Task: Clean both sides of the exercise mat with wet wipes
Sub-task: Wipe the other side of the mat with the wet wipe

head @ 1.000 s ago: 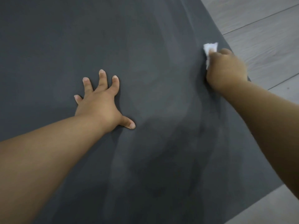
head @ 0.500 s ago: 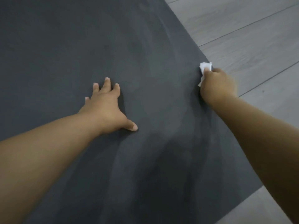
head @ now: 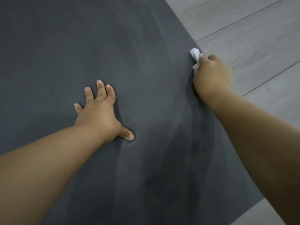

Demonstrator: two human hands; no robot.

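Note:
A dark grey exercise mat [head: 81,46] lies flat and fills most of the view. Faint damp streaks show on it between my arms. My left hand [head: 97,111] presses flat on the mat near the middle, fingers spread and thumb out to the right. My right hand [head: 211,75] grips a crumpled white wet wipe [head: 195,57] and holds it against the mat at its right edge. Only the wipe's top part sticks out past my fingers.
Grey wood-look plank flooring [head: 243,30] runs along the mat's right edge and shows again at the bottom right corner. The mat continues out of view to the left and top.
The view has shifted, so more floor shows at the right. My right hand with the wipe stays at the mat's right edge; my left hand stays flat, its fingers spread again.

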